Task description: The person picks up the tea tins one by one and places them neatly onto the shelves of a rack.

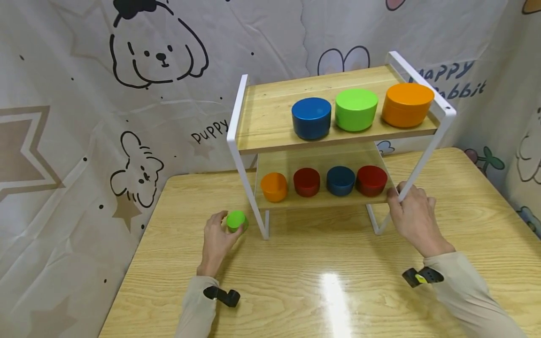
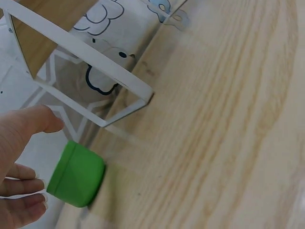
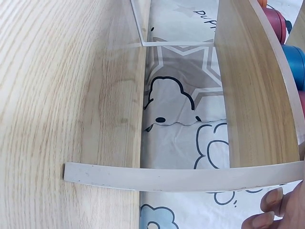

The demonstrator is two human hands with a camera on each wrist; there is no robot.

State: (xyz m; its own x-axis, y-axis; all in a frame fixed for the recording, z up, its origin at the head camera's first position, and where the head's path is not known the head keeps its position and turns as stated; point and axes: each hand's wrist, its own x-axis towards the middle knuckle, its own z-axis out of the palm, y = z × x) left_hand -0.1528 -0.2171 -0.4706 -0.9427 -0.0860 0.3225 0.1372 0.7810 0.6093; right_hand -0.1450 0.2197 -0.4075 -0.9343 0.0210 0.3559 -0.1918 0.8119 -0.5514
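A small green round box (image 1: 236, 220) stands on the table just left of the two-tier shelf rack (image 1: 314, 84). Around it spreads my left hand (image 1: 217, 241), thumb on one side and fingers on the other. The left wrist view shows a gap between thumb and green box (image 2: 78, 175), while the fingertips come close to its rim. My right hand (image 1: 416, 218) grips the rack's white right leg at the lower shelf's end. In the right wrist view, a few fingertips (image 3: 273, 196) show beside the white frame (image 3: 181, 179); the rest of that hand is out of frame.
On the upper shelf stand blue (image 1: 311, 119), green (image 1: 356, 111) and orange (image 1: 406, 106) round boxes. The lower shelf holds smaller ones: orange (image 1: 274, 188), red (image 1: 306, 183), blue (image 1: 340, 181) and another red (image 1: 372, 181). A printed cloth (image 1: 177, 117) hangs behind the wooden table (image 1: 287, 286).
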